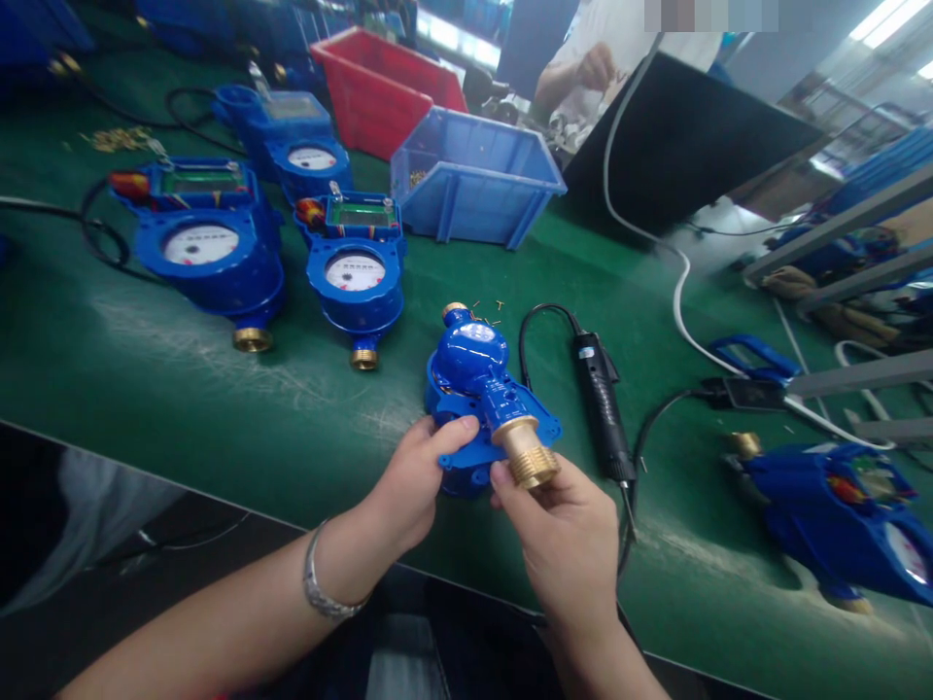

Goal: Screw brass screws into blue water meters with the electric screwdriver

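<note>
A blue water meter [473, 360] with brass threaded ends lies underside up near the bench's front edge, between my hands. My left hand [412, 476] grips its blue plastic housing from the left, the thumb pressed on top. Around the near brass end my right hand [565, 535] is closed, thumb on the left side and fingers behind the thread. Some fingers of both hands are hidden beneath the meter. Several small brass screws [488, 313] lie just beyond it. To the right rests a black electric screwdriver [604, 403], its bit pointing toward me.
Blue water meters [355, 267] with exposed circuit boards stand at left; another [831, 515] lies at right. Behind are a red bin [379, 97] and a blue bin [473, 185]. Loose screws [117, 139] lie far left. Cables cross the green bench [292, 418]. A co-worker's hand [596, 66] shows beyond.
</note>
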### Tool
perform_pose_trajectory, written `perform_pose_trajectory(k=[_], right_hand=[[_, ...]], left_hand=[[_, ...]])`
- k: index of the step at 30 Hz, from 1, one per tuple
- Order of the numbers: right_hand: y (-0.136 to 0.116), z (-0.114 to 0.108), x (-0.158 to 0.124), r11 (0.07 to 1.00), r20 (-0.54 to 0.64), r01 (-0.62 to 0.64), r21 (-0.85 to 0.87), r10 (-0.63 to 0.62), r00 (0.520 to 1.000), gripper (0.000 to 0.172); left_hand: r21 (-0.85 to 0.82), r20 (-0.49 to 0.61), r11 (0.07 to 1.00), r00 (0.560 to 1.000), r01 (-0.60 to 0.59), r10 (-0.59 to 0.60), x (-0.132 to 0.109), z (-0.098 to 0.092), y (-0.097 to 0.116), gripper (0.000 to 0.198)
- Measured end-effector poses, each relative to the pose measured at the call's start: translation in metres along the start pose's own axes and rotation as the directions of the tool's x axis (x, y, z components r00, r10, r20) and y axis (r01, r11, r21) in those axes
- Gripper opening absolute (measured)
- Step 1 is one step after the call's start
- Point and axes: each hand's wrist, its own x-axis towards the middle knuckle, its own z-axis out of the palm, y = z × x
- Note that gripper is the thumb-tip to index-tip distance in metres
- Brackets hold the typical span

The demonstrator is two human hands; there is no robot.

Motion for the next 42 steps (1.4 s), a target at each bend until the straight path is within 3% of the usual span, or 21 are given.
perform_pose_trajectory(k=[7,9,11,12,14,16,18,22,24,26,27,28,31,33,35,39,42], right_hand=[[-0.007,-0.008,-0.005,0.991,0.092,-0.037,0.131,0.025,0.995,0.012],[-0.002,-0.026,0.007,0.999,0.002,0.022,0.040,-0.022,1.000,0.019],[0.005,-0.049,0.030,0.969,-0.189,0.088,-0.230,-0.133,0.973,0.027],[0.008,-0.060,0.044,0.897,-0.263,0.070,-0.437,-0.202,0.943,0.030],[0.015,-0.076,0.073,0.601,-0.252,-0.059,-0.797,-0.243,0.937,0.043],[0.020,-0.082,0.097,0.355,-0.190,-0.122,-0.927,-0.163,0.968,0.057],[0.025,-0.079,0.113,0.302,-0.148,-0.114,-0.947,-0.093,0.985,0.064],[0.029,-0.082,0.125,0.366,-0.109,-0.074,-0.928,-0.078,0.991,0.063],[0.023,-0.098,0.125,0.585,-0.158,-0.052,-0.809,-0.132,0.979,0.064],[0.008,-0.116,0.122,0.846,-0.258,0.040,-0.531,-0.207,0.944,0.063],[-0.002,-0.124,0.118,0.933,-0.305,0.129,-0.337,-0.237,0.922,0.059],[-0.013,-0.130,0.113,0.958,-0.336,0.227,-0.176,-0.276,0.901,0.051],[-0.049,-0.130,0.096,0.849,-0.375,0.481,0.220,-0.382,0.845,0.021],[-0.068,-0.117,0.087,0.780,-0.388,0.507,0.366,-0.368,0.845,0.016],[-0.078,-0.101,0.083,0.750,-0.391,0.519,0.411,-0.370,0.843,0.020],[-0.080,-0.074,0.089,0.715,-0.336,0.589,0.376,-0.487,0.806,0.030],[-0.078,-0.062,0.094,0.721,-0.292,0.567,0.399,-0.486,0.824,0.035]], left_hand=[[0.011,0.006,1.000,1.000,0.003,-0.003,-0.001,0.000,0.001,0.030],[0.024,0.016,1.000,1.000,0.013,-0.013,-0.001,-0.002,0.003,0.032],[0.059,0.034,0.998,0.999,0.036,-0.038,0.000,-0.004,0.006,0.035],[0.086,0.048,0.995,0.997,0.050,-0.055,0.001,-0.005,0.008,0.037],[0.147,0.084,0.986,0.992,0.082,-0.095,0.002,-0.007,0.012,0.039],[0.202,0.132,0.973,0.982,0.109,-0.138,0.003,-0.009,0.016,0.040],[0.242,0.172,0.962,0.971,0.125,-0.169,0.004,-0.011,0.019,0.041],[0.284,0.208,0.949,0.957,0.140,-0.203,0.004,-0.015,0.023,0.039],[0.288,0.213,0.946,0.954,0.146,-0.212,0.004,-0.016,0.025,0.034],[0.281,0.219,0.949,0.953,0.146,-0.212,0.004,-0.017,0.025,0.031],[0.275,0.221,0.951,0.953,0.143,-0.207,0.004,-0.016,0.025,0.030],[0.270,0.221,0.953,0.954,0.140,-0.203,0.004,-0.016,0.025,0.031],[0.258,0.222,0.956,0.954,0.142,-0.202,0.005,-0.015,0.024,0.036],[0.254,0.222,0.955,0.952,0.154,-0.212,0.005,-0.014,0.024,0.036],[0.255,0.216,0.953,0.950,0.167,-0.224,0.005,-0.013,0.023,0.038],[0.252,0.204,0.954,0.955,0.163,-0.217,0.005,-0.011,0.023,0.041],[0.229,0.190,0.958,0.957,0.173,-0.218,0.005,-0.010,0.024,0.042]])
